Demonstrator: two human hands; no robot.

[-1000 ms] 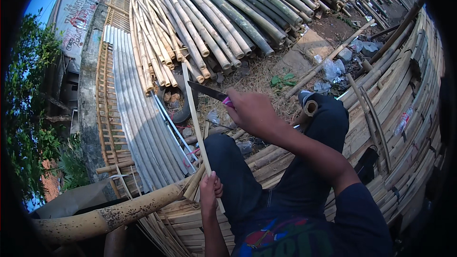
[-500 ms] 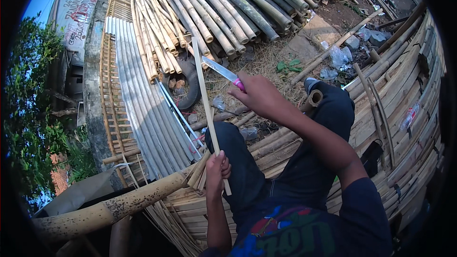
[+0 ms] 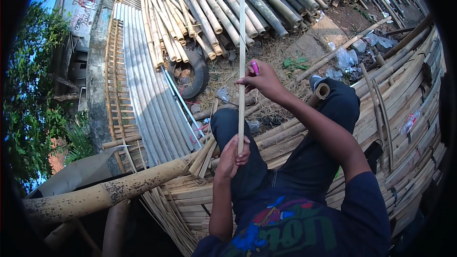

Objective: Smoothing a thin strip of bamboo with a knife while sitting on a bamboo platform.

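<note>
A long, narrow bamboo strip (image 3: 242,43) stands almost upright in front of me, its far end over the bamboo poles. Low on the strip, my left hand (image 3: 232,158) is closed around it beside my left knee. My right hand (image 3: 263,83) grips a knife by its pink handle (image 3: 255,68), which pokes up out of the fist. The blade cannot be made out. Thumb and fingertips of that hand meet the strip about midway along, seeming to touch it.
A thick spotted bamboo pole (image 3: 107,195) crosses at lower left, with thin split pieces (image 3: 202,159) by its end. Ahead lie stacked bamboo poles (image 3: 228,7), an old tyre (image 3: 195,74) and corrugated sheeting (image 3: 143,85). Bamboo slats (image 3: 404,109) curve along my right, with plastic litter (image 3: 345,59) beyond.
The strip has swung right and become more upright, with my left hand raised slightly. My right hand has turned and come to the strip; the knife blade, seen before, is now out of sight.
</note>
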